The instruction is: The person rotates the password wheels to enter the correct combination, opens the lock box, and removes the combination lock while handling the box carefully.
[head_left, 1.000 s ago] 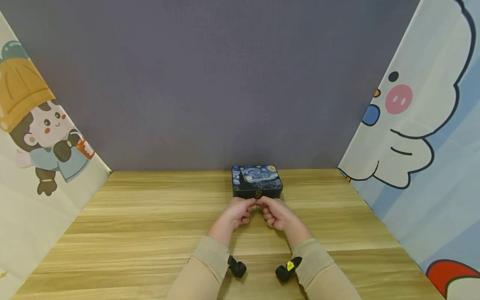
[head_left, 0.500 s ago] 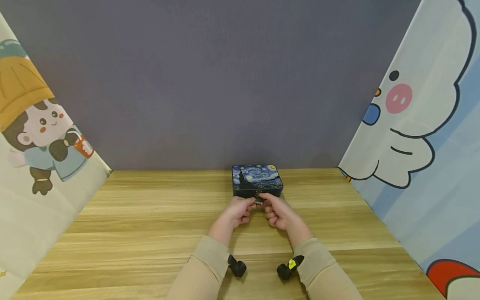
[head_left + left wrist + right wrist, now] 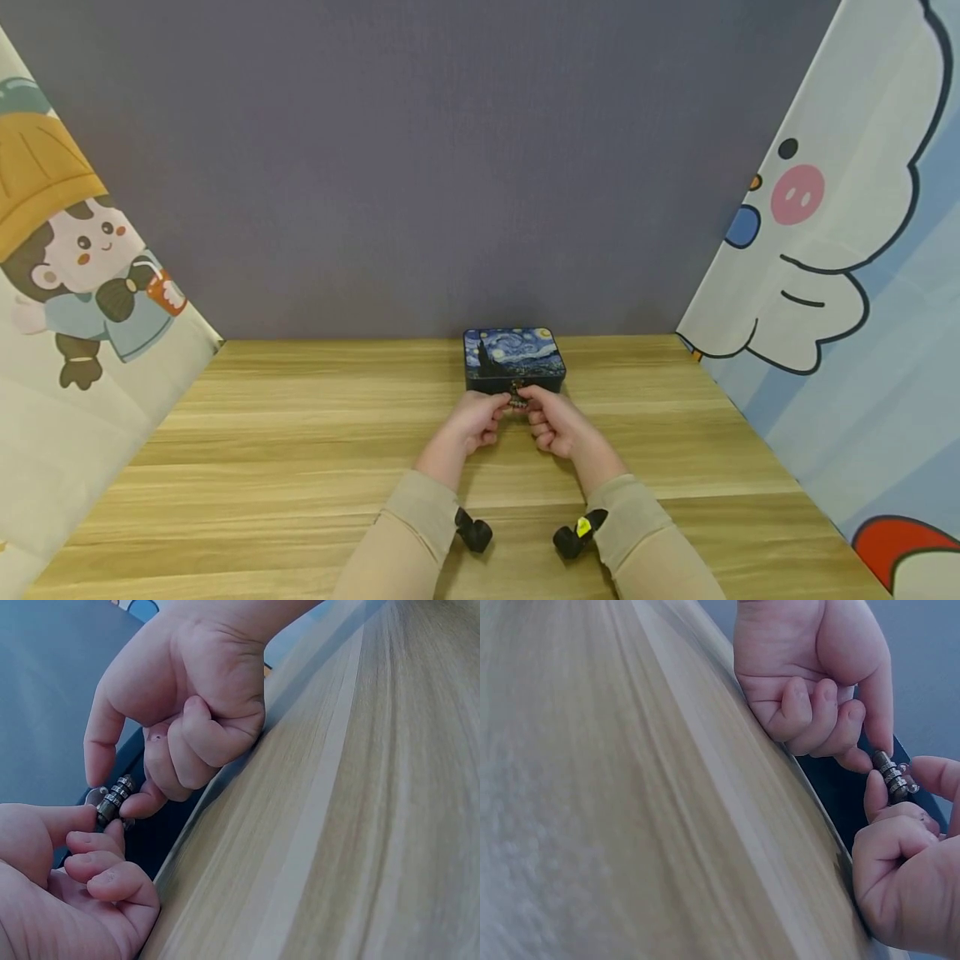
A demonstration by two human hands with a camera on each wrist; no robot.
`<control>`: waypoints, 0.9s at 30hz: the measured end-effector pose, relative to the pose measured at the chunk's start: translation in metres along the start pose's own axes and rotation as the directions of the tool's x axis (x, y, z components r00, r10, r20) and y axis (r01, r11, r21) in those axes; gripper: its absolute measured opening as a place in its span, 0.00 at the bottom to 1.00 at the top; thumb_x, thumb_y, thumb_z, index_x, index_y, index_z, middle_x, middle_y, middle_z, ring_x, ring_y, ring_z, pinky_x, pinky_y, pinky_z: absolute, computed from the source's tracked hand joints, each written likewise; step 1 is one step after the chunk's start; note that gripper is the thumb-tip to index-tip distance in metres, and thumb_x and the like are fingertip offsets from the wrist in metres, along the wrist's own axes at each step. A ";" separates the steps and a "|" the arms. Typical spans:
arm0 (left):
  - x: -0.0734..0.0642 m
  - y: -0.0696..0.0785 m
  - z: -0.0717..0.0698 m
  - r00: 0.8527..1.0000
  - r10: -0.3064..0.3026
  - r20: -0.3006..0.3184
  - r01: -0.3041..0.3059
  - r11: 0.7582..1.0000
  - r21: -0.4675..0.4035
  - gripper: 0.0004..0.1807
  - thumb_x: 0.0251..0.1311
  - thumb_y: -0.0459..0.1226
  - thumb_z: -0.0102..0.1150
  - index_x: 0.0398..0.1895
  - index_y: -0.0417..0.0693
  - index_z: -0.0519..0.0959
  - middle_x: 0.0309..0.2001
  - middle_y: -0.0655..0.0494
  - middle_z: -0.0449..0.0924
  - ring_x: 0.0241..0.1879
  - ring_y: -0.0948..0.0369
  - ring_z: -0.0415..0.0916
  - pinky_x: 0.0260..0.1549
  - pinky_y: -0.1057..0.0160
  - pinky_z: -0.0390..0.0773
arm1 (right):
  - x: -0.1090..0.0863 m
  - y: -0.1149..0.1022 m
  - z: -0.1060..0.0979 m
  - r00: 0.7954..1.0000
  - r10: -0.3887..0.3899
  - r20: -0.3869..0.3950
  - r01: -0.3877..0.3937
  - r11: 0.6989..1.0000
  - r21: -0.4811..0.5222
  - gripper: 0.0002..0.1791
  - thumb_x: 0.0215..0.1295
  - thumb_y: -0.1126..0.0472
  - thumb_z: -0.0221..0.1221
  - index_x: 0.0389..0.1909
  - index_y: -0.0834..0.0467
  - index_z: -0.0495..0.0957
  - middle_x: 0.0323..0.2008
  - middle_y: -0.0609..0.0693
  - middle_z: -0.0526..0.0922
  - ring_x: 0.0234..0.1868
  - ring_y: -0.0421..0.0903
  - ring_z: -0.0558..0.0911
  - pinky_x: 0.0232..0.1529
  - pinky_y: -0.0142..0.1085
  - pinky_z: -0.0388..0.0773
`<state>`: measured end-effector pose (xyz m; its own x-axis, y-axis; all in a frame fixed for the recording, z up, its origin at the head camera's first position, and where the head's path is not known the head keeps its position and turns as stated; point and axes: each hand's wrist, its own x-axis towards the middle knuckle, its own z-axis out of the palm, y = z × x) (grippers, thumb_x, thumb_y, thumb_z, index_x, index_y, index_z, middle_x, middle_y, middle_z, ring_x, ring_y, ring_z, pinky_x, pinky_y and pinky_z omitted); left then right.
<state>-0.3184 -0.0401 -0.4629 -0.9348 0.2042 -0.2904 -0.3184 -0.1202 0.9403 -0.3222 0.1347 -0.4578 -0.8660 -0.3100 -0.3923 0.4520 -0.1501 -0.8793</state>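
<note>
Lock: A small combination lock (image 3: pixel 892 777) sits just below centre of the head frame, against the front of a dark box (image 3: pixel 513 354) with a swirling night-sky lid.

Left hand: The left hand (image 3: pixel 477 418) pinches one end of the lock between thumb and forefinger, its other fingers folded.

Right hand: The right hand (image 3: pixel 555 423) closes thumb and forefinger about the opposite end, remaining fingers curled, fingertips near the left's.

Shift: A second ago the right fingertips lay lower, beside the left's; they have since risen toward the brass-coloured clasp (image 3: pixel 517 387), baring the ringed wheels between the hands.

Meaning: With the lid down and both hands on the metal, effort appears centred on the lock, not the box.

Out of sight: Knuckles mask the box's lower front. Tan sleeves (image 3: pixel 420 512) run off the bottom of the head frame; each wrist frame crops its own hand at the side edge.

Hard to read: The wheels' digits are too small, and the shackle may be fastened or free; the blurred wrist frames do not settle it.
</note>
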 end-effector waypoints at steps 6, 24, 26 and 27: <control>0.000 -0.001 0.000 1.000 0.013 0.002 -0.013 1.000 0.010 0.12 0.72 0.39 0.58 0.32 0.40 0.75 0.21 0.59 0.65 0.15 0.65 0.54 0.15 0.68 0.58 | 0.000 0.000 0.000 1.000 -0.001 0.000 0.001 1.000 -0.015 0.14 0.69 0.53 0.58 0.31 0.60 0.73 0.14 0.38 0.55 0.11 0.33 0.54 0.10 0.25 0.49; -0.003 0.002 0.000 1.000 -0.005 0.003 0.005 1.000 0.013 0.13 0.73 0.40 0.57 0.32 0.40 0.75 0.21 0.58 0.66 0.16 0.65 0.53 0.16 0.67 0.57 | 0.000 0.002 0.003 1.000 -0.015 -0.019 0.013 0.998 -0.063 0.11 0.66 0.56 0.60 0.32 0.61 0.76 0.14 0.40 0.57 0.12 0.34 0.53 0.11 0.27 0.50; -0.003 0.002 0.000 1.000 -0.005 0.006 0.005 1.000 0.012 0.13 0.73 0.40 0.57 0.31 0.41 0.75 0.21 0.58 0.66 0.15 0.65 0.53 0.16 0.67 0.57 | 0.000 0.002 0.003 1.000 -0.016 -0.021 0.015 0.998 -0.061 0.12 0.66 0.56 0.60 0.34 0.62 0.76 0.14 0.40 0.57 0.12 0.34 0.53 0.12 0.27 0.50; -0.003 0.002 0.000 1.000 -0.007 0.007 0.007 1.000 0.009 0.13 0.73 0.40 0.57 0.31 0.41 0.75 0.21 0.58 0.66 0.15 0.65 0.53 0.16 0.67 0.57 | 0.000 0.002 0.003 1.000 -0.017 -0.022 0.016 0.998 -0.059 0.12 0.66 0.56 0.60 0.34 0.63 0.76 0.14 0.40 0.57 0.12 0.34 0.53 0.12 0.27 0.50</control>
<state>-0.3160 -0.0411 -0.4601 -0.9315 0.2115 -0.2960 -0.3235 -0.1095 0.9399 -0.3210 0.1318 -0.4587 -0.8780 -0.2867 -0.3833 0.4251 -0.0991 -0.8997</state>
